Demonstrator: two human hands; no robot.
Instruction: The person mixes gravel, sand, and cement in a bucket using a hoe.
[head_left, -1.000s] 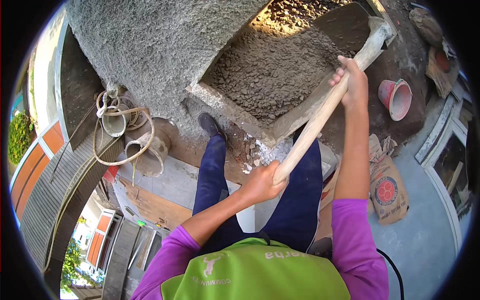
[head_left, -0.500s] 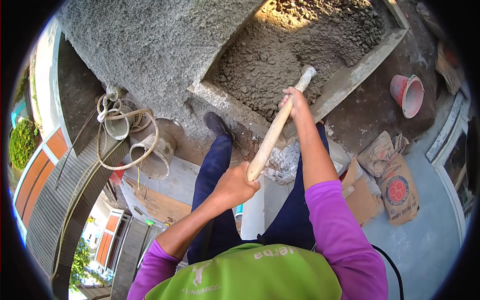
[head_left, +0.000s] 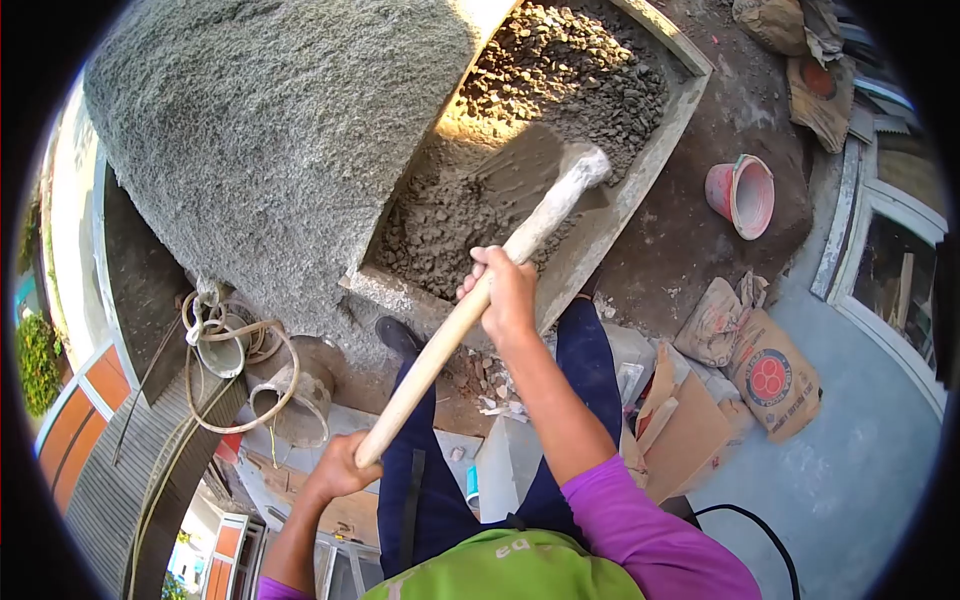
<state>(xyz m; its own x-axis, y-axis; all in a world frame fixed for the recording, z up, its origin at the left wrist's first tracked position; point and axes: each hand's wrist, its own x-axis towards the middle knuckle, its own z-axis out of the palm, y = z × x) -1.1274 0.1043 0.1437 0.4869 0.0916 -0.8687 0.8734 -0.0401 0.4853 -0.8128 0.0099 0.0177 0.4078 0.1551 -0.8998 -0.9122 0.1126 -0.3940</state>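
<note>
Left hand (head_left: 343,468) and right hand (head_left: 507,292) grip the hoe (head_left: 425,370); swung wide, it might clip the box (head_left: 632,180), upper centre.

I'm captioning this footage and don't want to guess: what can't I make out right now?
All in the head view:
- Wooden handle, where the right hand and left hand grip: covered by their fingers.
- Trough, far corner: cut off by the top edge.
- Printed bag, finest lettering: too small.
- Green shirt, lower part: cut off by the bottom edge.
</note>
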